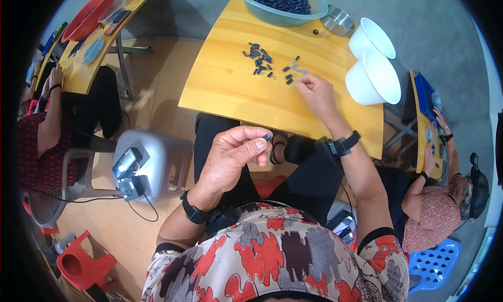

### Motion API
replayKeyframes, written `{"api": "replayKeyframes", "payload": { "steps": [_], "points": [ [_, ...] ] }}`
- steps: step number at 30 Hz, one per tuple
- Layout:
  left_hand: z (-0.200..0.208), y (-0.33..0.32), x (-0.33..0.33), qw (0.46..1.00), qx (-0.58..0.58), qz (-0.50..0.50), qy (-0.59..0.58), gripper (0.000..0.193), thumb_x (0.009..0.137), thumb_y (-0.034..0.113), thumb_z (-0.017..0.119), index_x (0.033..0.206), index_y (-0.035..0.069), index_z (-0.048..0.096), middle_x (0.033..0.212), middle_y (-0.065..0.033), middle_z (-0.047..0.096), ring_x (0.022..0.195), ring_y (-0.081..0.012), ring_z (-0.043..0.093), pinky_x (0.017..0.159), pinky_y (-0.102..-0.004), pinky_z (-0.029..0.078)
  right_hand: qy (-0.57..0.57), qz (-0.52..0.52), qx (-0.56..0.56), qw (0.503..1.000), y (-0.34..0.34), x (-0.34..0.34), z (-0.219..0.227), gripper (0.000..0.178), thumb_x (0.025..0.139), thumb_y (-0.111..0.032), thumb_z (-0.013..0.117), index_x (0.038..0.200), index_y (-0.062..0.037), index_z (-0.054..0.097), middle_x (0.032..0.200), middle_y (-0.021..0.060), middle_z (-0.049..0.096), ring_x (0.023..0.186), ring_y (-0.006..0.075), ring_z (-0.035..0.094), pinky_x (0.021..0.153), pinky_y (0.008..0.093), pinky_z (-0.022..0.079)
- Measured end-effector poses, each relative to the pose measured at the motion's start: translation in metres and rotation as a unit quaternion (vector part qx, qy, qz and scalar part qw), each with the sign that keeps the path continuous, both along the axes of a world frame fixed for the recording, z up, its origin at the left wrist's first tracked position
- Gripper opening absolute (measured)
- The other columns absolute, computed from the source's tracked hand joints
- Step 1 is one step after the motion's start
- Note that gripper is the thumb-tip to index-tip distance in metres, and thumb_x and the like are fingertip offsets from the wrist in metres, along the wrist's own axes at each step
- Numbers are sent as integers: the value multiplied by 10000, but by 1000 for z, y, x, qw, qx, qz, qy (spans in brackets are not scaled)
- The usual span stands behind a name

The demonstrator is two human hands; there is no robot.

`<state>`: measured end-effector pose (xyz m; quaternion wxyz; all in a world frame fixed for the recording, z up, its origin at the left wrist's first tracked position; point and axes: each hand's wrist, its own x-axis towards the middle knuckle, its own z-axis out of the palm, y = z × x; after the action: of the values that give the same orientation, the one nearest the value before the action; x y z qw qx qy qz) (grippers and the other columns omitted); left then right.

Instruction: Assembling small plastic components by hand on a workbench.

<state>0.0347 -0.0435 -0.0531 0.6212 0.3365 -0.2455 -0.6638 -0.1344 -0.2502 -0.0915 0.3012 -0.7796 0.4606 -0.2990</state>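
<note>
left hand (230,155): pinching one small dark part (267,137) at fingertips, lifted up close, looks like for a check | right hand (317,92): fingers curled down onto the loose parts pile (262,58) spread just beyond it on the wooden table (225,87), easy picking

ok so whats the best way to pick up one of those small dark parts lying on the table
Pinch a loose small dark part at the pile's near edge across its short sides, coming from above with the right hand. It lies flat and apart from the cluster, so fingertips fit either side.
</note>
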Motion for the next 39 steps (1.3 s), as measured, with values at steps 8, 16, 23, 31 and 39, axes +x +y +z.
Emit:
{"api": "replayKeyframes", "payload": {
  "steps": [8, 16, 23, 31, 39],
  "points": [
    [-2, -6, 1, 1000, -15, 0, 8, 174, 873, 100, 580, 1012, -2, 608, 814, -71, 611, 658, -118, 570, 623, -254, 509, -22, -9, 28, 999, -3, -13, -5, 118, 769, -97, 641, 831, 3, 630, 736, 113, 663, 647, 168, 634, 637, 271, 505],
    [-2, -6, 2, 1000, -12, 20, 17, 188, 860, 75, 597, 1028, -7, 617, 834, -81, 644, 658, -115, 591, 607, -238, 506, 7, 40, -31, 999, -6, -14, -11, 137, 782, -85, 629, 901, -17, 633, 765, 122, 653, 688, 189, 638, 648, 274, 502],
    [-1, -6, 2, 1000, -11, 19, 11, 187, 861, 76, 597, 1027, -7, 616, 835, -81, 644, 658, -115, 591, 607, -239, 506, -109, 55, 43, 992, 5, -13, -4, 150, 853, -51, 540, 974, 1, 612, 869, 78, 643, 713, 128, 588, 669, 245, 468],
    [9, -2, -3, 999, -39, 4, 28, 192, 880, 105, 575, 1032, -8, 603, 829, -75, 609, 668, -115, 572, 617, -250, 503, -312, 137, 258, 904, 78, -15, 77, 136, 863, -39, 555, 988, 16, 558, 868, 91, 636, 695, 71, 548, 616, 194, 449],
    [31, 9, -18, 998, -53, -13, 26, 177, 874, 93, 584, 1018, -6, 614, 828, -72, 627, 648, -104, 577, 597, -240, 502, -353, 218, 187, 890, 133, -11, 104, 145, 816, 13, 627, 952, 11, 577, 922, 80, 634, 770, 81, 579, 670, 196, 472]
  ]
}}
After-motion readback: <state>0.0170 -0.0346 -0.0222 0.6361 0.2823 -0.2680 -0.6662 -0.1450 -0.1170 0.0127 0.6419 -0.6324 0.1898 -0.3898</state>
